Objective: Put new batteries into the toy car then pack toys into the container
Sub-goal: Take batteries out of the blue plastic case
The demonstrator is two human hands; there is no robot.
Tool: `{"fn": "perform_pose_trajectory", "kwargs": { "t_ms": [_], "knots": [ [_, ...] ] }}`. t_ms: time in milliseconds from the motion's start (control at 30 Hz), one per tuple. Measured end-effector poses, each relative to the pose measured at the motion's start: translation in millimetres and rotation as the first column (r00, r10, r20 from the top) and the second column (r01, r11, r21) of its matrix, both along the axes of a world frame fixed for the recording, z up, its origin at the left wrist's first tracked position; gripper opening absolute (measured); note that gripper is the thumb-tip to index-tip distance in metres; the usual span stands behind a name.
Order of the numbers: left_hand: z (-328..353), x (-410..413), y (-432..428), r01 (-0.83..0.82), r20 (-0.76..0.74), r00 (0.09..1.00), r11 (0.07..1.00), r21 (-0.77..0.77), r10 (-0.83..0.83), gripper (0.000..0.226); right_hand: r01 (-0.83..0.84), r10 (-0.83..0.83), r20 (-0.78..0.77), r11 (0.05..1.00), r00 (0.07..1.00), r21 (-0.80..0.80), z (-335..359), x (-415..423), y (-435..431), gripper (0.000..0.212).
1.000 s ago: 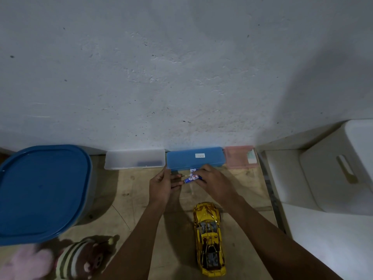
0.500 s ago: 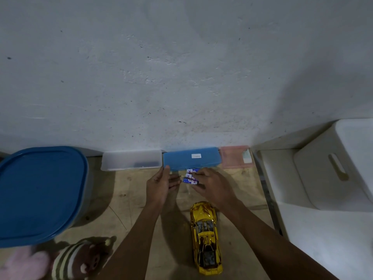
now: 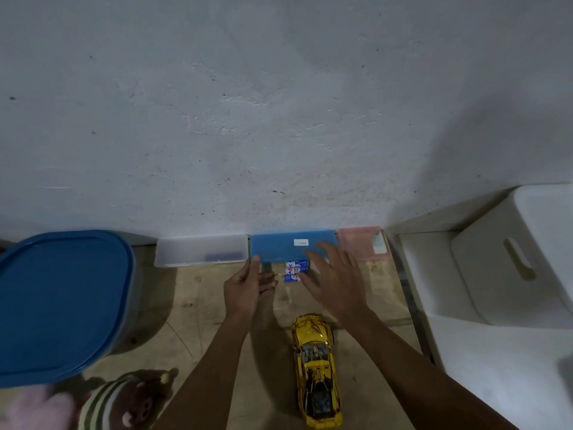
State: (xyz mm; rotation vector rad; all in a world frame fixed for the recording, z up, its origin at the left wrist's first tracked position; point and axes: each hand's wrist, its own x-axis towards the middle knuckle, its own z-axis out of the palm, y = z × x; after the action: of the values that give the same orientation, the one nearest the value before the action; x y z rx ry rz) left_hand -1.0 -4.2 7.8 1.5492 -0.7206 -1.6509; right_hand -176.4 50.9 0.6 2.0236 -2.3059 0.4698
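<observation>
The task looks barely begun: the batteries point(image 3: 296, 270), blue and white, lie loose on the wooden surface point(image 3: 192, 293) just on the near side of the blue case point(image 3: 279, 248) by the far wall, not in the toy car point(image 3: 316, 373). The car sits apart from them, nearer the person and a little to the right. Whether its battery bay is open I cannot tell. The right hand point(image 3: 338, 280) hovers over the batteries and the case's near edge with fingers spread, holding nothing. The left hand point(image 3: 248, 287) is just left of the batteries, fingers loose and pointing at them, also holding nothing I can make out. Packing has not started either: the blue-lidded container point(image 3: 59, 305) at the left has its lid on, and the striped plush point(image 3: 124, 405) and pink plush point(image 3: 34, 411) lie outside it at the near left. Picking up the batteries, fitting them, opening the container and loading the toys all seem left to do
</observation>
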Motion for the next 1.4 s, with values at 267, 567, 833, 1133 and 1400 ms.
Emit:
{"fn": "perform_pose_trajectory", "kwargs": {
  "t_ms": [267,567,833,1133,1400],
  "knots": [
    [-5.0,-4.4,-4.3,-0.068,-0.002,0.998,0.996,0.056,0.068,0.041,0.028,-0.038,0.079,0.992,0.996,0.121,-13.2,-5.2,-12.9,0.038],
    [-8.4,-5.8,-5.7,-0.075,0.011,0.997,0.996,0.049,0.075,0.04,0.056,-0.091,0.203,0.983,0.975,0.174,-10.2,1.3,-13.3,0.04],
    [-8.7,-7.1,-6.6,-0.074,0.035,0.997,0.996,0.044,0.072,0.041,-0.076,0.011,0.148,0.895,0.989,0.44,10.6,-5.1,-13.5,0.103],
    [-3.4,-5.6,-7.4,-0.063,0.067,0.996,0.997,0.049,0.059,0.037,-0.028,-0.035,0.15,0.916,0.988,0.401,7.6,-2.9,-16.9,0.079],
    [7.2,32.1,-3.2,-0.066,0.352,0.929,0.987,-0.147,0.115,0.022,0.009,-0.047,0.131,0.96,0.99,0.278,25.3,13.0,-25.2,0.057]
  ]
}}
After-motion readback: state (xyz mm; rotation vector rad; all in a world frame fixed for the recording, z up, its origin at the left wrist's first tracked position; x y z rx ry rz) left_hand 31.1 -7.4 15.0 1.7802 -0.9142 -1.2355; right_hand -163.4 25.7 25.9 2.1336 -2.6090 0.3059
